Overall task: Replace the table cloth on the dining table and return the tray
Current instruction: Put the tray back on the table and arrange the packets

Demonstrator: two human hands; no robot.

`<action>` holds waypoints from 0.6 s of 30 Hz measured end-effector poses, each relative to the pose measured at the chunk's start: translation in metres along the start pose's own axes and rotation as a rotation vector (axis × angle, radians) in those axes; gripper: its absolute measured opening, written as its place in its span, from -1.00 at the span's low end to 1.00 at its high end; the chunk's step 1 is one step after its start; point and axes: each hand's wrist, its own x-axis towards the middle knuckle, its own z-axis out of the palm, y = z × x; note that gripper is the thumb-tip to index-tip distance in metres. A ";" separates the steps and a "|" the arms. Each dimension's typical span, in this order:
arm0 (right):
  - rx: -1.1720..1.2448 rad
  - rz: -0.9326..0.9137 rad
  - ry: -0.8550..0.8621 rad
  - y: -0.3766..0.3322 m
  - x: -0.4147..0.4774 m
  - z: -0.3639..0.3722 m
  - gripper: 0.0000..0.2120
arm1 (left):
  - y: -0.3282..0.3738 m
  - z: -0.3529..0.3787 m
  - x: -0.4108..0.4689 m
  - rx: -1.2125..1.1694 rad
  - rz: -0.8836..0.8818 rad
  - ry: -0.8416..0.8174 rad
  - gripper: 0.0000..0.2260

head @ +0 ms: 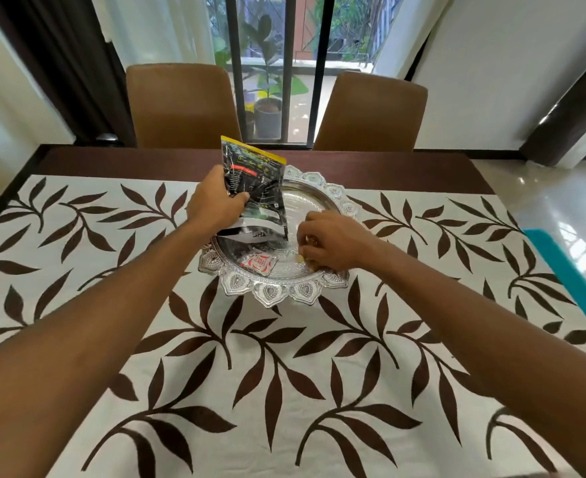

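**Holding a black pouch above the silver tray on the leaf-print cloth**

A person leans over a dark wooden surface (181, 160), both bare forearms stretched forward across the table cloth (284, 391), which is white with a brown leaf pattern and lies flat over the near part of the surface, leaving a dark strip uncovered at the far edge. The ornate silver tray (319, 288), round with a scalloped, embossed rim, sits on the cloth near its far edge, roughly in the middle.

The left hand (215, 205) grips a black pouch (253, 188) with a yellow top edge, thumb across its front and fingers behind, holding it upright and slightly tilted over the left half of the tray. The right hand (329, 243) is lowered over the right side of the tray, its fingers curled together and pinching a small yellowish piece (308, 240); what that piece is cannot be told. Another small yellowish bit (300, 258) lies on the tray just beside the thumb. A small red-and-white sachet (258, 265) lies flat in the tray's near left part, below the pouch.

Two brown chairs (181, 101) stand at the far side of the surface, in front of a barred window (284, 63) with a potted plant (267, 112) beyond it. A teal object (567, 281) slants across the right edge of the view.
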 end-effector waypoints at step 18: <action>0.262 -0.027 0.104 0.006 -0.019 0.003 -0.84 | 0.044 -0.001 0.043 0.282 0.222 -0.633 -0.58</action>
